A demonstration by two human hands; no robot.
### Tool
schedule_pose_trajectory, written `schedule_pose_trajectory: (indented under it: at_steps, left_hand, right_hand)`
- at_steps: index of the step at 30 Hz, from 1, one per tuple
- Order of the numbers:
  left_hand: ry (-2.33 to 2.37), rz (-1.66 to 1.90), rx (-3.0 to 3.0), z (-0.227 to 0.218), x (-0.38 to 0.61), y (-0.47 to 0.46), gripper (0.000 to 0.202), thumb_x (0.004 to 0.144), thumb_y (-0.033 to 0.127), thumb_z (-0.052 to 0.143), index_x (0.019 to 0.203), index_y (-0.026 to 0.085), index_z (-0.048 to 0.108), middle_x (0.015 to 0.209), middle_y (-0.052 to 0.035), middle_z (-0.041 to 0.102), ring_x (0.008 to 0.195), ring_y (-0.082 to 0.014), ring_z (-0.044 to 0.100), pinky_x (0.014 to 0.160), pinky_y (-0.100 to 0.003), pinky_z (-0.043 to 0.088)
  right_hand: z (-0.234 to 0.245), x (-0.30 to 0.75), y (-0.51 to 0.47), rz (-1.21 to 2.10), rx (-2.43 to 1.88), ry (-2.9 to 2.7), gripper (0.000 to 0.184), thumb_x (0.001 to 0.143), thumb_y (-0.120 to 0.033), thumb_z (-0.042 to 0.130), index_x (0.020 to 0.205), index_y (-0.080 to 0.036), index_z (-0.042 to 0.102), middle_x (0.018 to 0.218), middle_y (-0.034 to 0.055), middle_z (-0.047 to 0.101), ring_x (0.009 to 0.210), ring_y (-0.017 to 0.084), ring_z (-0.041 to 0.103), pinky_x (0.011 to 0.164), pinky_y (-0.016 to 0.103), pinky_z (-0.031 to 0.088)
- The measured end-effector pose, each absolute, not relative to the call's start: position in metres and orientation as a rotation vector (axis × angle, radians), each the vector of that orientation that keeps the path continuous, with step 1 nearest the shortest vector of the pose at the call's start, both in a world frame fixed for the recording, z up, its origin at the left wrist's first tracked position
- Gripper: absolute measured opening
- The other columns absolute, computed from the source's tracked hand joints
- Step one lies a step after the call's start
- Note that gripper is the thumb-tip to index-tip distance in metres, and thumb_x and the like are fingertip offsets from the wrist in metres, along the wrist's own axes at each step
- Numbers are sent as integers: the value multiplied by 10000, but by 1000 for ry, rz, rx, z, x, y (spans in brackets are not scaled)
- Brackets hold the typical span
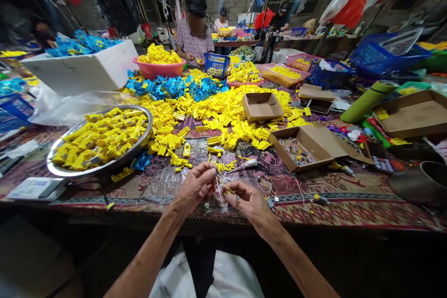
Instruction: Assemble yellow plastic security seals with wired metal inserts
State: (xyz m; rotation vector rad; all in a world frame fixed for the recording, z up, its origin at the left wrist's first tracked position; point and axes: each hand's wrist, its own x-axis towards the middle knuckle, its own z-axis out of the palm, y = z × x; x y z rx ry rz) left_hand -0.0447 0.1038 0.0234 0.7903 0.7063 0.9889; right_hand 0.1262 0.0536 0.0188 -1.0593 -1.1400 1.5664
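My left hand (pixel 194 187) and my right hand (pixel 247 202) meet low at the table's front edge, their fingertips pinching thin yellow-and-silver wires (pixel 223 187). A small screwdriver with a clear handle (pixel 244 165) lies just above my right hand. Loose wired parts (pixel 268 191) trail on the patterned cloth (pixel 349 205) to its right. A cardboard box lid holding tangled wires (pixel 296 151) sits further up on the right. Near my left hand, a steel tray (pixel 52 158) is heaped with yellow plastic pieces, and more spill across the table (pixel 223 111).
Blue plastic pieces (pixel 171 87) lie beyond the yellow heap, beside a pink basin (pixel 159 71) and a blue basket (pixel 217 65). A white foam box (pixel 82 71) stands at the left. A co-worker (pixel 193 32) sits across the table. Cardboard boxes (pixel 415 112) and a green roll (pixel 368 101) are on the right.
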Motion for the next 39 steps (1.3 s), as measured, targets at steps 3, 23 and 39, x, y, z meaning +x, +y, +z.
schedule_pose_trajectory:
  at_steps: [3,23,39]
  left_hand:
    - [763,993,834,27,-45,102,227,742,310,787,882,195,651,681,43,575,550,-71,552,547,-187,455]
    - [841,993,1330,54,-39,89,136,799,275,730,886,177,766,876,-63,717,796,-178,658,749,-254,502]
    - [880,982,960,30,-29,85,201,795,323,737,917,182,664,868,-59,740,761,-159,658,720,-258,513]
  right_hand:
    - [21,131,52,1637,-1022,-1127,458,754,-447,764,1125,-222,616,1038,40,660,870,169,619,736,279,487]
    - [24,134,64,1601,-955,-1137,368,876,-534,610,1018,-204,691,905,26,664,732,141,563,654,253,419]
    - [19,131,58,1250,-1123,-1443,303,917,-434,573,754,-189,646,691,-10,548,647,138,483,620,264,365]
